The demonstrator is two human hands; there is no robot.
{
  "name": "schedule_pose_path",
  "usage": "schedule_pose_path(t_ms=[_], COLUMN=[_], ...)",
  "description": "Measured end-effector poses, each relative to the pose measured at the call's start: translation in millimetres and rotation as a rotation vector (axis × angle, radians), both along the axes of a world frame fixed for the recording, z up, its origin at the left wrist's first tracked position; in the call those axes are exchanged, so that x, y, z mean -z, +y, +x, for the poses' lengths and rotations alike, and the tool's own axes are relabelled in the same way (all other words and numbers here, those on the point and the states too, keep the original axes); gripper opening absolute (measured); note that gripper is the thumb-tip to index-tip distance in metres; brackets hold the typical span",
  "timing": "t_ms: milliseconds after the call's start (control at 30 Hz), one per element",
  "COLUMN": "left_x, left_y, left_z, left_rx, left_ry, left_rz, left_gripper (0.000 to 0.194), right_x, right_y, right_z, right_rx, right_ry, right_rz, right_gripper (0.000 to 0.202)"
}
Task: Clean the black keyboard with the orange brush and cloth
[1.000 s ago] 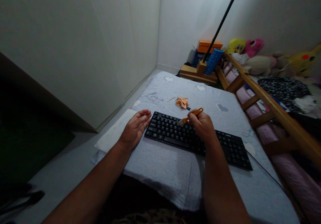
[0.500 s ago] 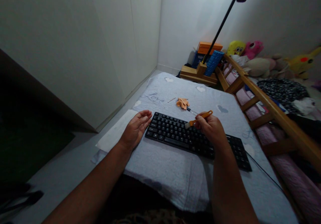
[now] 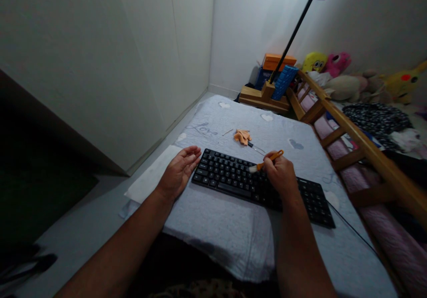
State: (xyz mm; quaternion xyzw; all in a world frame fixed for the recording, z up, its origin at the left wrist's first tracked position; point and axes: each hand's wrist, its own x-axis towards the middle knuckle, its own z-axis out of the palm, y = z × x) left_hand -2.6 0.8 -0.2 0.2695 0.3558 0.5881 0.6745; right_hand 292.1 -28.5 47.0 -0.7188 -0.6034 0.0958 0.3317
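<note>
A black keyboard point(image 3: 230, 173) lies on the cloth-covered table, slanting down to the right. My right hand point(image 3: 280, 171) grips a small brush point(image 3: 274, 156) with an orange handle, and its pale bristles rest at the keys near the keyboard's middle. Part of the keyboard is hidden under my right hand and forearm. At the keyboard's left end, my left hand point(image 3: 180, 169) lies on its edge with fingers stretched out, holding nothing. Beyond the keyboard sit a crumpled orange cloth point(image 3: 242, 136) and a thin tool with a black handle point(image 3: 250, 144) and metal shaft.
A thin stick point(image 3: 227, 132) lies left of the orange cloth. White paper or cloth point(image 3: 150, 178) hangs at the table's left edge. A wooden bed rail point(image 3: 360, 142) runs along the right, a white cabinet point(image 3: 140, 66) on the left. The keyboard's cable point(image 3: 353, 229) trails right.
The brush has shifted slightly right over the keys, with my right hand turned a little. My left hand stays by the keyboard's left end.
</note>
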Motion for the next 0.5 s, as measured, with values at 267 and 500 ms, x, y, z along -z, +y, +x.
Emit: schedule_pose_path(t_ms=[267, 500], left_x=[-4.5, -6.1], left_y=[-0.6, -1.8], left_z=[1.9, 1.7], left_rx=[-0.003, -0.005], left_ry=[0.016, 0.026], left_rz=[-0.008, -0.011], left_gripper=[0.025, 0.026], right_x=[2.9, 4.0], right_y=[-3.9, -2.1], right_z=[-5.3, -5.4], right_rx=[-0.023, 0.003], right_ry=[0.336, 0.153], right_rz=[0.05, 0.061], right_gripper=[0.025, 0.026])
